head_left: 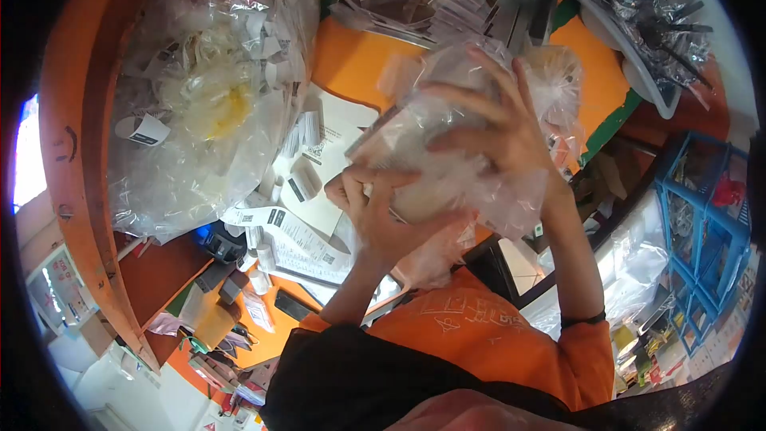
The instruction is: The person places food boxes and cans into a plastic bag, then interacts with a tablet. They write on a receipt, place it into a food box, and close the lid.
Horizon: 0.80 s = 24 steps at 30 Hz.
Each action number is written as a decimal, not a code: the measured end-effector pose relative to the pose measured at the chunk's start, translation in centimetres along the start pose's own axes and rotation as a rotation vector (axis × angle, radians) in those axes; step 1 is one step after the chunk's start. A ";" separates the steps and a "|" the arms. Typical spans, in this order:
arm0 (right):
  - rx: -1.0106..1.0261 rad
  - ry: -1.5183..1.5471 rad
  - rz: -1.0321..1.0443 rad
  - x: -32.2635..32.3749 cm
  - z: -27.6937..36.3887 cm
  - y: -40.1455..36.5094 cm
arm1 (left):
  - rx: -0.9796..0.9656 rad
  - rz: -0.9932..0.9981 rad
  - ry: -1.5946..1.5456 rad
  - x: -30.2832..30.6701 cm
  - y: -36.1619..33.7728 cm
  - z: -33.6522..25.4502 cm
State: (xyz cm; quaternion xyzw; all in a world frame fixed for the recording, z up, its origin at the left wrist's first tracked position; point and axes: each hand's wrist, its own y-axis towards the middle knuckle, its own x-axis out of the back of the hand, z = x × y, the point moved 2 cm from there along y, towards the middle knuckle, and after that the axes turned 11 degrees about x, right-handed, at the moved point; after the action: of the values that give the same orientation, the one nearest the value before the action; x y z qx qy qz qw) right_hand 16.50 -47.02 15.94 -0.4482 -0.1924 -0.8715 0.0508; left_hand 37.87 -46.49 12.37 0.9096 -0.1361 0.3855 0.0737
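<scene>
Between my hands, above the orange counter, is a clear plastic bag, crumpled and partly blurred. Something pale and flat-sided shows through it, but I cannot make out what it is. My left hand grips the near left side of the bag, fingers bent and thumb along its lower edge. Across the top and right side lies my right hand, its fingers apart and curved over the plastic, smeared by motion. Another clear bag lies just beyond the right hand. Under the left hand's side are white printed papers.
A large clear bag of crumpled plastic and labels fills the left. At the back stands a metal tray of clear packets. Wrapped utensils lie back right, blue crates at right. A dark phone rests at front left.
</scene>
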 end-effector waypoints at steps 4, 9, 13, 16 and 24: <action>-0.092 -0.061 0.073 -0.4 1.4 0.6 | -0.023 0.334 -0.188 3.0 1.5 1.6; -0.025 0.028 -0.002 -1.1 0.8 -0.5 | 0.234 0.156 -0.406 1.1 4.6 -0.4; -0.042 0.063 -0.128 -2.6 0.2 -1.2 | 0.242 0.074 -0.335 0.2 4.1 0.9; -0.010 0.078 -0.147 -2.6 -0.2 -1.0 | 0.246 0.041 -0.305 0.4 4.4 0.6; -0.055 -0.013 -0.050 -1.3 1.0 -0.6 | 0.268 0.034 -0.320 0.5 4.4 0.1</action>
State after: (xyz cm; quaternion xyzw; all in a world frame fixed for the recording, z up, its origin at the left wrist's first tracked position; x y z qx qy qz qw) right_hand 17.86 -46.20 15.30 -0.4502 -0.1800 -0.8745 0.0152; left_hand 36.98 -50.77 12.81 0.9584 -0.1089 0.2522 -0.0771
